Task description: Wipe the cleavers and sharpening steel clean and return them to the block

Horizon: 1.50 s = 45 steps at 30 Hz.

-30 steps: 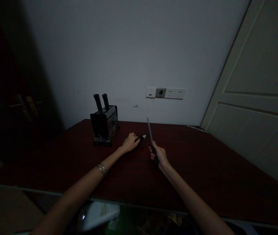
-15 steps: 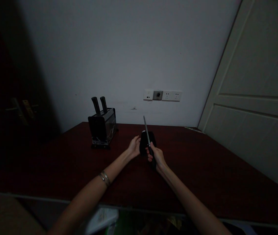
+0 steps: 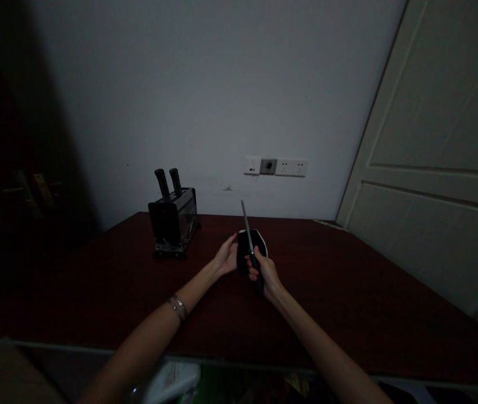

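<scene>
My left hand (image 3: 227,257) is closed on a dark, broad blade-like object (image 3: 259,244) with a pale edge, held upright just above the dark red table (image 3: 348,292). It looks like a wide knife, though the dim light hides its handle. My right hand (image 3: 264,273) grips the black handle of a sharpening steel (image 3: 247,230). The thin metal rod points up and slightly left, crossing in front of the dark blade. Both hands are close together at the table's middle.
A black knife block (image 3: 173,221) with two black handles (image 3: 165,182) sticking up stands at the table's back left. Wall sockets (image 3: 275,166) sit above the table's far edge. A pale door (image 3: 432,168) is on the right. Pale things (image 3: 171,381) lie below the near edge.
My left hand has lifted the dark blade off the table and turned it upright. My right hand brought the steel leftward until the rod crosses the blade.
</scene>
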### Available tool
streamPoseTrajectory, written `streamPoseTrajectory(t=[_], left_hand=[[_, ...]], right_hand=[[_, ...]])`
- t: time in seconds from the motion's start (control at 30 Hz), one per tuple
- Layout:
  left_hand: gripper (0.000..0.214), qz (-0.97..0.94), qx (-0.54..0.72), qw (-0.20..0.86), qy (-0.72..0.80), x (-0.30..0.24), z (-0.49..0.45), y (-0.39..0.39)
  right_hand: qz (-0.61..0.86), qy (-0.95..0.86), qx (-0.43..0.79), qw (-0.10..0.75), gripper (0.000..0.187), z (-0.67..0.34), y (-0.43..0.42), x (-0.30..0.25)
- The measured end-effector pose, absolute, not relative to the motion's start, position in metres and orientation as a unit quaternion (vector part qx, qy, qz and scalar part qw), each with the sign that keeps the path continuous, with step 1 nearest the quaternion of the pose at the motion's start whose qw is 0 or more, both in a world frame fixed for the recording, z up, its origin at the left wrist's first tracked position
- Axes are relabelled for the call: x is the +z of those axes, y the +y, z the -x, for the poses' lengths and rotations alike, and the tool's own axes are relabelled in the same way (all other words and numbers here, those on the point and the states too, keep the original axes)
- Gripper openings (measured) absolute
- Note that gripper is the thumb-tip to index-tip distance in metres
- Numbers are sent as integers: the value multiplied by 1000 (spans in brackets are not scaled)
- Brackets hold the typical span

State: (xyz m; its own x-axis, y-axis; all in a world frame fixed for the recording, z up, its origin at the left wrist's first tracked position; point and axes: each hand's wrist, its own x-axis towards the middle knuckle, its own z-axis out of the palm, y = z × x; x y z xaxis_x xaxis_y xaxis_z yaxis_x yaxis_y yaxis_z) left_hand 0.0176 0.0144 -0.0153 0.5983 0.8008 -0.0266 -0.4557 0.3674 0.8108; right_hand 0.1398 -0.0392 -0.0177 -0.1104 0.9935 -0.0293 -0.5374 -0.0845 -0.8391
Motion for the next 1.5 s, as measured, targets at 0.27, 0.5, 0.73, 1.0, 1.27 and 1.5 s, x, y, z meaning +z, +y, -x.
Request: streamPoseTrajectory(t=[0.27,0.5,0.73,1.0,1.27,1.5], left_hand=[[25,-464,414,747,234,-15,-21,10],[30,-514,413,707,256,-7,-17,10],[24,-513,437,661,329,4,-28,0],[19,-500,482,597,402,17,-56,8],[19,-490,508,561,432,34,-71,30],[12,-437,548,583,411,47,-74,68]], right_hand=[[327,-354,662,574,41,-139,-40,-20],[330,-352,662,573,40,-138,-44,-22],[355,-363,638,579,44,-136,-45,-21],[387,-383,568,617,48,-139,-42,-15],[396,-380,542,636,49,-146,-34,-12],[405,-379,555,620,47,-148,-31,-14]])
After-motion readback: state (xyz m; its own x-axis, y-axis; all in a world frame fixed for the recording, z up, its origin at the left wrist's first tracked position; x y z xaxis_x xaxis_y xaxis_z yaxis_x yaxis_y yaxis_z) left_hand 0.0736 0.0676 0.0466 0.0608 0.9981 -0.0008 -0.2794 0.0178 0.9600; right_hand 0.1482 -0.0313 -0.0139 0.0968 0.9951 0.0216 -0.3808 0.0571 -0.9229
